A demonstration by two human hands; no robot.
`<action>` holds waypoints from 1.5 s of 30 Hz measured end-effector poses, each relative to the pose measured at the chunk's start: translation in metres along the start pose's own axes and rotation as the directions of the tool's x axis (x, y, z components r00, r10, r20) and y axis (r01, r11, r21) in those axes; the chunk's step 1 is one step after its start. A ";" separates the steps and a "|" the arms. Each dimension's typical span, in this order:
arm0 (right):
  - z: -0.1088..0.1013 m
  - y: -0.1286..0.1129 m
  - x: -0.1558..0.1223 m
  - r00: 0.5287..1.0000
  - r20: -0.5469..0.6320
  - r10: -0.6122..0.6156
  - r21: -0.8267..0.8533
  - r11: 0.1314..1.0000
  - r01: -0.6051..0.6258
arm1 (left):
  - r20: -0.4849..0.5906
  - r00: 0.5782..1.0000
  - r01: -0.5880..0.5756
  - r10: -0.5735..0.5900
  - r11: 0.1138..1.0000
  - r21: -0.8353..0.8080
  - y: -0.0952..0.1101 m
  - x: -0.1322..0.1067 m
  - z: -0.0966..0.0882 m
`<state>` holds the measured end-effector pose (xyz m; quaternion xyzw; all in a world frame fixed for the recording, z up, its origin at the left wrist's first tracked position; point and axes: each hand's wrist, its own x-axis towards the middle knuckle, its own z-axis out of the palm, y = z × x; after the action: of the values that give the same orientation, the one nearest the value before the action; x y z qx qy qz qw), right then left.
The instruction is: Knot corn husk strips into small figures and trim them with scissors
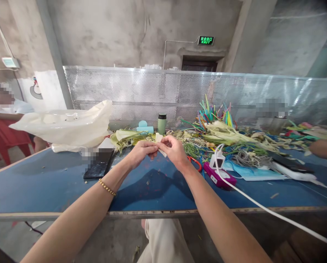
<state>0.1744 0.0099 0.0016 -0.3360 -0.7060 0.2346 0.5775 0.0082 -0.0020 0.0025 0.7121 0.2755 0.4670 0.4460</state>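
Trouser leg [163, 241]: pale cloth under the near edge, far in front of the green flask [161, 124].
Bracelet [107, 187]: gold beads on the left wrist, in front of the flask and to its left.
Surface [42, 182]: blue and scuffed, with the flask standing at its far side.
Left hand [143, 149]: fingers curled shut, pinching the pale strip just in front of the flask.
Right hand [176, 151]: fingers closed on the same strip, in front of the flask and slightly right.
Pale strip [159, 138]: held between both hands above the surface, its upper end just below the flask's base.
Black phone [99, 164]: lying flat, front-left of the flask.
Pink pack [218, 177]: lying flat, front-right of the flask, with a white cable [262, 208] running toward the near right.
Husk heap [224, 133]: piled to the right of the flask.
White bag [67, 126]: crumpled, to the left of the flask.
Perforated screen [125, 87]: metal, directly behind the flask.
Exit sign [206, 40]: glowing green on the wall, high above the flask and to its right.
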 end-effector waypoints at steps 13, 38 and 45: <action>0.002 -0.001 -0.003 1.000 0.002 -0.030 -0.118 0.993 0.030 | -0.054 0.999 0.013 -0.010 0.998 0.054 0.005 -0.002 0.005; 0.012 0.000 -0.006 0.937 -0.284 -0.205 -0.287 0.950 0.121 | -0.027 0.997 0.063 -0.074 0.958 -0.281 -0.005 -0.001 0.017; 0.015 -0.001 -0.007 0.941 -0.258 -0.217 -0.253 0.956 0.151 | -0.201 0.980 -0.028 0.004 0.992 -0.119 -0.004 -0.001 0.017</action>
<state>0.1600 0.0045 -0.0056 -0.3625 -0.6670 0.0457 0.6493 0.0233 -0.0075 -0.0043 0.6350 0.2845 0.5560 0.4547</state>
